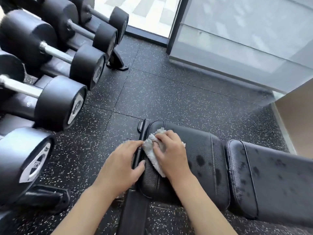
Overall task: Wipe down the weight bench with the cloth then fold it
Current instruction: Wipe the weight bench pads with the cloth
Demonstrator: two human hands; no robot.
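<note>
A black padded weight bench (211, 168) runs from the lower middle to the right edge, with dark wet spots on its pads. A small white fluffy cloth (151, 150) lies on the left end of the seat pad. My right hand (169, 153) lies on top of the cloth with its fingers bent down onto it, pressing it to the pad. My left hand (123, 163) rests at the bench's left end, its fingertips touching the cloth's edge and its thumb against the black frame bar (138, 155).
A rack of large black dumbbells (55, 106) fills the left side, close to the bench end. Speckled black rubber floor (160, 92) lies between them. A glass wall panel (245, 39) stands at the back right, and a tan panel (299, 119) at the right edge.
</note>
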